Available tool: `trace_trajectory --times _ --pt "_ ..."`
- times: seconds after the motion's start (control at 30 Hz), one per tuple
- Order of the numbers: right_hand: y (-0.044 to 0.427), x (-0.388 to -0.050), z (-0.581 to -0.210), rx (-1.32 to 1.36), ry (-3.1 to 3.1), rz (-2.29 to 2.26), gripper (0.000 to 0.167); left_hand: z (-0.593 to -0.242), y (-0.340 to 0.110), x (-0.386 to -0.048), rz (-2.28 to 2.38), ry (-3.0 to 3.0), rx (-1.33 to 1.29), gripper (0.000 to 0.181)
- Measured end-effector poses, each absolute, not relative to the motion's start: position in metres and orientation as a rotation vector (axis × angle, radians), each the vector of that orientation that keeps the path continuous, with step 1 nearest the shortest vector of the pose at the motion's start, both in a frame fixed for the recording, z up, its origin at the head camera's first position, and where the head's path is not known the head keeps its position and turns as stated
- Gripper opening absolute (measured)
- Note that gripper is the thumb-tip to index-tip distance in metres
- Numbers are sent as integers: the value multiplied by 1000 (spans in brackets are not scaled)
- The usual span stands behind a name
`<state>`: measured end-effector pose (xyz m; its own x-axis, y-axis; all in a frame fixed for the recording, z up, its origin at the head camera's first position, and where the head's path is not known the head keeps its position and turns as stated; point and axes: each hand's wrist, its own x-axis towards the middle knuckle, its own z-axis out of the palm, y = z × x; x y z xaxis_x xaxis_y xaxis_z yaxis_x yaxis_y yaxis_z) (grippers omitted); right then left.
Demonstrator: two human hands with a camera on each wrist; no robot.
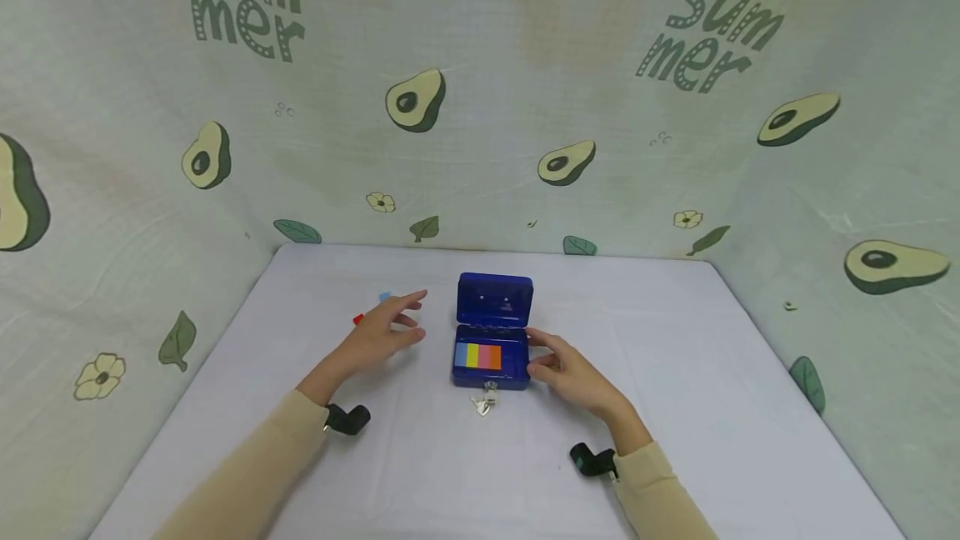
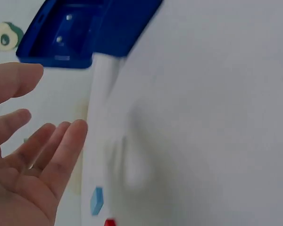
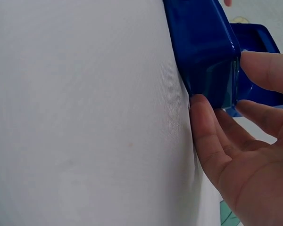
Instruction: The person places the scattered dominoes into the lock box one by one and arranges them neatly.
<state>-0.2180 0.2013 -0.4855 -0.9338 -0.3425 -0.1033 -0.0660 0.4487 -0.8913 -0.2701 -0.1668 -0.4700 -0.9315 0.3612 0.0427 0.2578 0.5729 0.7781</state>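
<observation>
A dark blue metal cash box [image 1: 514, 357] stands on the table with its lid [image 1: 495, 288] raised at the back. Inside lies a row of coloured blocks [image 1: 480, 357] in blue, yellow, pink and orange. Keys [image 1: 482, 403] hang from the lock at the box's front. My right hand [image 1: 573, 375] touches the box's right side with extended fingers; in the right wrist view the thumb [image 3: 269, 70] lies by its upper edge. Left of the box, my left hand [image 1: 377, 337] hovers with spread fingers and holds nothing. Beyond it lie a light blue block [image 2: 97, 201] and a partly hidden red block [image 1: 357, 319].
A white cloth covers the table [image 1: 637, 315]. Patterned fabric walls [image 1: 487, 107] with avocados and leaves rise at its back and both sides. Each wrist carries a small black camera [image 1: 349, 419].
</observation>
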Motion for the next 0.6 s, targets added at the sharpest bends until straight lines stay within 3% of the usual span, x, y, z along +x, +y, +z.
trace_trajectory --times 0.3,0.6 --pt "203 -219 -488 -368 2436 -1482 66 -466 -200 -305 1176 2816 610 69" --pt "202 -219 -488 -359 2446 -1474 66 -471 -214 -331 964 2885 528 66"
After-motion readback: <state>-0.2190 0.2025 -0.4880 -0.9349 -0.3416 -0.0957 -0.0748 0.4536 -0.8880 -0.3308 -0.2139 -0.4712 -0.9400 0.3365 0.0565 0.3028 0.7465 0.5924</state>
